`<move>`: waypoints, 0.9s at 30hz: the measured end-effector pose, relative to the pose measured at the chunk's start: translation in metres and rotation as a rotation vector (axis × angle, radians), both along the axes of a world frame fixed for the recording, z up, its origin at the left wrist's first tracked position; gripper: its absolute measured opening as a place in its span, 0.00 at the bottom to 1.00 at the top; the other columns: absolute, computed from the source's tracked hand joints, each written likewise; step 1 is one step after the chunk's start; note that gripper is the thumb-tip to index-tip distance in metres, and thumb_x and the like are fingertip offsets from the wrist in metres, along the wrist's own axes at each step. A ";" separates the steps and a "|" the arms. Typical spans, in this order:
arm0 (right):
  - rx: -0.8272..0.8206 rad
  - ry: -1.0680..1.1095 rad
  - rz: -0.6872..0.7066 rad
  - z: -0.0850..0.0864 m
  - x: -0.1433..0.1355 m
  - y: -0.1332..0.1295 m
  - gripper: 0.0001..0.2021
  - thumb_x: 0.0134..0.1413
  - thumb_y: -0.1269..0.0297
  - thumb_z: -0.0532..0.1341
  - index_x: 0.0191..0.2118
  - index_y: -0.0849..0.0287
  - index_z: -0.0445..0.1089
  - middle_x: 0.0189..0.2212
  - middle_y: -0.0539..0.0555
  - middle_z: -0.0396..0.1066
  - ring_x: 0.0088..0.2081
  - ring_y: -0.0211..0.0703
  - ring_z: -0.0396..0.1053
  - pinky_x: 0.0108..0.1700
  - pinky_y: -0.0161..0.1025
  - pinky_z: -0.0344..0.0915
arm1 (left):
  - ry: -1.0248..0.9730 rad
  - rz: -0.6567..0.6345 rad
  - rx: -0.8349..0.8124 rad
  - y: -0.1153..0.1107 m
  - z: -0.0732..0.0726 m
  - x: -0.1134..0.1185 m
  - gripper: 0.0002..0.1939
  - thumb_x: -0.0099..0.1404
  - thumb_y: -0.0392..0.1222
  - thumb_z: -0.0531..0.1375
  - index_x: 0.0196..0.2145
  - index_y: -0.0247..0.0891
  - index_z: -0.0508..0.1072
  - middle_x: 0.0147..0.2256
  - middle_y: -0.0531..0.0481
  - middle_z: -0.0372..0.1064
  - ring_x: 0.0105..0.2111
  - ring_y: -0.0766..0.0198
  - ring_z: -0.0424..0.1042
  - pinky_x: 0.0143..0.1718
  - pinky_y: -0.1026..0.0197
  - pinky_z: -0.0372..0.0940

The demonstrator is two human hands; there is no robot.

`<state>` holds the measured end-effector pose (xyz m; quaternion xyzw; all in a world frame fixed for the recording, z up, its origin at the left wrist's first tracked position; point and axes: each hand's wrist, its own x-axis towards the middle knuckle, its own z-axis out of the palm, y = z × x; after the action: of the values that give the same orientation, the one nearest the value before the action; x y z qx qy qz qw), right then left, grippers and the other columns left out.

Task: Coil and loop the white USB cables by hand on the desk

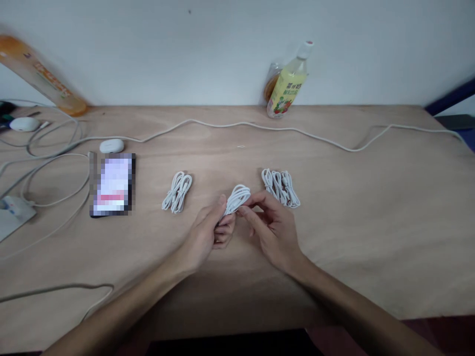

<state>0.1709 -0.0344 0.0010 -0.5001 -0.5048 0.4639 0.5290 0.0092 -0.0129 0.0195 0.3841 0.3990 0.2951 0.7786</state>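
A coiled white cable is held above the table's near middle. My left hand is closed around its lower end, thumb on top. With thumb and index finger, my right hand pinches at the coil's right side; whatever lies between those fingertips is too small to make out. To the left rest two bundled white cables side by side. Several more white cable bundles lie in a row just beyond my right hand, which partly covers them.
A phone and a white earbud case lie at left, near loose cords and a power strip. One long white cord crosses the table. Against the wall stand a yellow drink bottle and an orange bottle.
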 end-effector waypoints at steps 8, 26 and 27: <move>-0.132 0.176 0.050 0.002 0.001 0.005 0.12 0.61 0.52 0.72 0.36 0.54 0.75 0.29 0.47 0.71 0.23 0.34 0.61 0.20 0.31 0.63 | 0.027 0.020 0.060 0.001 -0.004 0.002 0.34 0.70 0.76 0.58 0.26 0.43 0.58 0.22 0.62 0.43 0.20 0.72 0.39 0.20 0.65 0.37; -0.288 0.307 0.184 -0.004 0.004 0.005 0.19 0.62 0.44 0.71 0.38 0.55 0.75 0.27 0.46 0.67 0.23 0.34 0.62 0.21 0.32 0.62 | 0.094 0.084 0.164 0.000 -0.006 0.005 0.34 0.67 0.74 0.63 0.25 0.42 0.61 0.21 0.62 0.46 0.20 0.71 0.41 0.20 0.64 0.39; -0.272 0.297 0.180 -0.003 0.003 0.005 0.18 0.63 0.44 0.70 0.38 0.55 0.75 0.27 0.46 0.67 0.24 0.34 0.62 0.21 0.32 0.62 | 0.096 0.084 0.167 0.000 -0.006 0.005 0.34 0.67 0.75 0.63 0.25 0.42 0.62 0.21 0.62 0.46 0.20 0.71 0.41 0.20 0.64 0.39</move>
<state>0.1738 -0.0295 -0.0023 -0.4461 -0.3968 0.6415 0.4817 0.0144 -0.0126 0.0133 0.4442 0.4258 0.3411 0.7107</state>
